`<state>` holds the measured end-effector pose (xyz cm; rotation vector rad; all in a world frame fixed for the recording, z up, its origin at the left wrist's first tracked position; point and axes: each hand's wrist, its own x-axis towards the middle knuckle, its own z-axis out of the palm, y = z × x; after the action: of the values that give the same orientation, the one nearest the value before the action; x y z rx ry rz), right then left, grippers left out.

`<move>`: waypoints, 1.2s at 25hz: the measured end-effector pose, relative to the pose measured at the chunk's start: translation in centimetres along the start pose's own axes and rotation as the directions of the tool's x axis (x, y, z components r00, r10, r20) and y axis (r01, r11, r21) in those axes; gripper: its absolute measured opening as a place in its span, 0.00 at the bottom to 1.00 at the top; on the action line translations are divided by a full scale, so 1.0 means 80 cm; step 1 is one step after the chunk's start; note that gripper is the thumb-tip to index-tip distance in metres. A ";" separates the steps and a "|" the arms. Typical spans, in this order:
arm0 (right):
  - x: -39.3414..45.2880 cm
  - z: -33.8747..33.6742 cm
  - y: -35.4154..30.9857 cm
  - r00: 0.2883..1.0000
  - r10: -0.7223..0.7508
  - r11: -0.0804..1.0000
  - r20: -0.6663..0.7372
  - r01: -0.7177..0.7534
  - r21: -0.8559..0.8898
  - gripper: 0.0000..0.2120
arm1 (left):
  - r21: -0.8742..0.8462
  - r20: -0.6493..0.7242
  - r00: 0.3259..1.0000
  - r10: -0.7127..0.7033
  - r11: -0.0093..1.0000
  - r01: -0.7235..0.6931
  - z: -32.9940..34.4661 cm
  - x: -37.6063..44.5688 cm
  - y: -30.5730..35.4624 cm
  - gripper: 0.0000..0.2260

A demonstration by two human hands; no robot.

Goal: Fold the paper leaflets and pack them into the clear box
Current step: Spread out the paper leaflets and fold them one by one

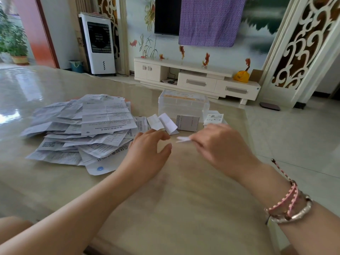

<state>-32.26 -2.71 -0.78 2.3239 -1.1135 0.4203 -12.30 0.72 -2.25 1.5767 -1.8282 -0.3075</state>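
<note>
At centre left I see the loose heap of creased white printed paper leaflets [82, 129] spread on the glossy beige table [174, 199]. Just right of it my left hand [147, 155] hovers with fingers apart, holding nothing. My right hand [220, 146] pinches a small folded white leaflet [183, 139], blurred, so its fold is hard to judge. The clear plastic box [184, 105] sits above centre; a loose fold could spring open before packing.

- Loose heap of creased white printed paper leaflets [82, 129], unfolded, overlapping, left on the counter.
- Clear lidded plastic box [183, 105], upright, beyond small folded white leaflets [162, 123].
</note>
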 end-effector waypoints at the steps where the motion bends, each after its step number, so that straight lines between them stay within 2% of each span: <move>1: 0.003 -0.003 0.011 0.995 0.079 0.997 -0.057 -0.080 0.000 0.09 | -0.013 -0.018 1.000 -0.010 1.000 0.010 -0.003 0.004 -0.001 0.12; 3: 0.008 -0.005 0.032 0.969 0.226 0.973 -0.101 -0.228 -0.015 0.07 | -0.037 -0.039 0.999 -0.033 0.999 0.032 -0.007 0.010 -0.002 0.12; 6: 0.017 0.011 0.047 0.931 0.366 0.926 -0.013 -0.365 -0.090 0.04 | -0.041 -0.038 0.998 -0.049 0.998 0.048 -0.006 0.017 -0.006 0.12; 12: 0.041 0.060 0.040 0.927 0.308 0.949 0.214 -0.283 -0.143 0.10 | -0.030 -0.076 0.993 -0.087 0.996 0.085 -0.013 0.029 -0.018 0.09; 17: 0.040 0.046 0.044 0.860 0.421 0.883 0.287 -0.461 0.085 0.13 | -0.004 -0.080 0.991 -0.108 0.994 0.108 -0.022 0.027 -0.024 0.10; 19: 0.038 0.028 0.041 0.838 0.479 0.839 0.262 -0.525 0.144 0.13 | -0.017 -0.095 0.989 -0.117 0.993 0.116 -0.030 0.026 -0.025 0.10; 22: 0.037 0.001 0.030 0.829 0.533 0.803 0.168 -0.558 0.209 0.08 | -0.042 -0.118 0.985 -0.122 0.992 0.118 -0.042 0.024 -0.031 0.10; 26: 0.042 -0.014 -0.001 0.866 0.483 0.800 0.131 -0.497 0.335 0.06 | -0.013 -0.155 0.974 -0.163 0.987 0.163 -0.058 0.024 -0.050 0.09; 30: 0.055 -0.010 -0.041 0.910 0.320 0.737 0.263 -0.413 0.535 0.07 | 0.288 -0.223 0.965 -0.135 0.937 0.198 -0.072 0.019 -0.077 0.14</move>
<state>-27.02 -3.25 0.90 2.6775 -1.7378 0.8462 -3.89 -0.64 -1.13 1.9088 -1.6461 0.0672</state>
